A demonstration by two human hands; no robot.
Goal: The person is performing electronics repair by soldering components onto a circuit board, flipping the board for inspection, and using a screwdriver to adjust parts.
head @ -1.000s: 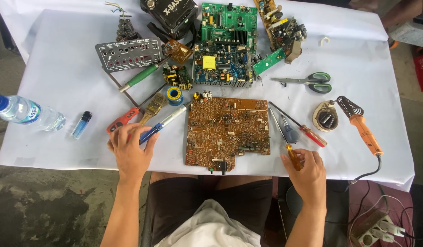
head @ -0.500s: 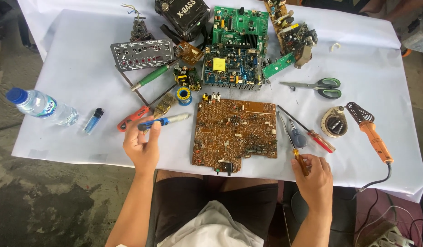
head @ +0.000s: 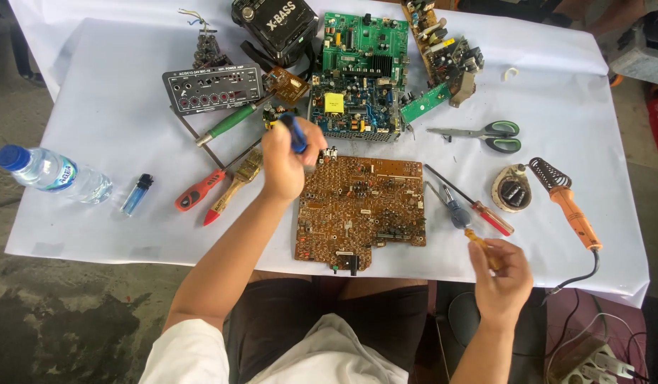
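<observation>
Hands are now well apart. Left hand has lifted the blue-handled tool from the white table cover and holds it clamped above the top-left corner of the brown circuit board. Right hand is closed on a yellow-handled screwdriver, raised a little at the table edge, so both tools are in hand.

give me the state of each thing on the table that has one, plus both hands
left hand: shut on blue-handled tool, raised over the table
right hand: shut on amber-handled tool
brown circuit board: flat, bare side up
water bottle: capped, lying down
scissors: closed
soldering iron: lying flat, untouched
lighter: lying flat
</observation>
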